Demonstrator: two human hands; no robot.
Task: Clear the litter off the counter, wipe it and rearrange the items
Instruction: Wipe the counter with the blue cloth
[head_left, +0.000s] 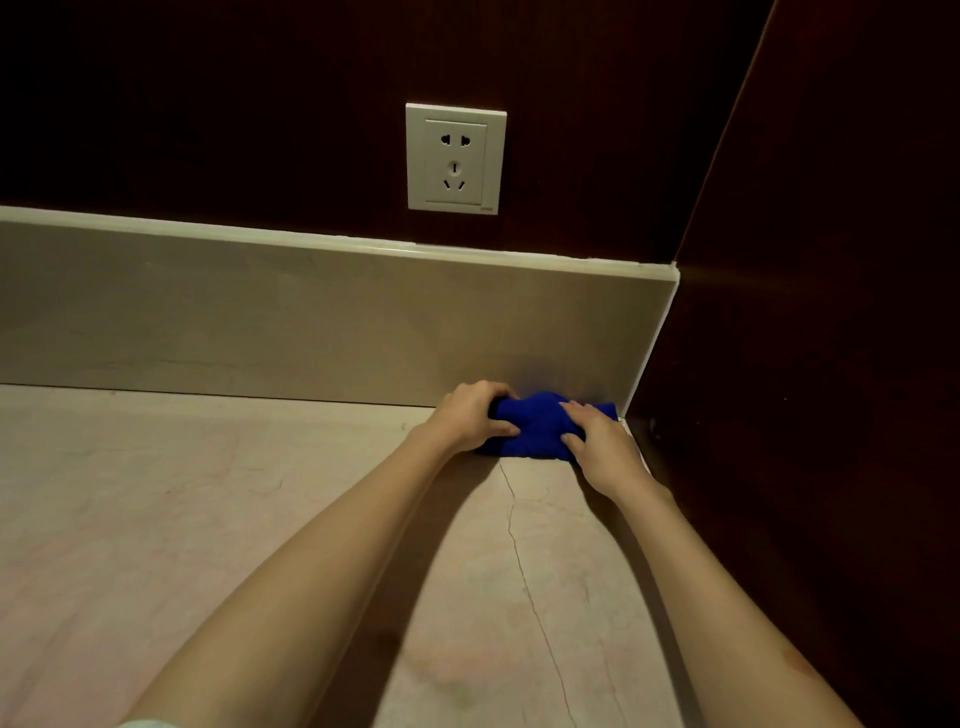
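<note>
- A bunched blue cloth (540, 423) is lying on the pale marbled counter (260, 499), tucked into its far right corner against the backsplash.
- I am gripping it at both ends.

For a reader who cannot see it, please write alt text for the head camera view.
Both hands grip a bunched blue cloth in the back right corner of a pale marble counter, the left hand on its left end and the right hand on its right. A white wall socket sits on the dark wall above the backsplash.
</note>
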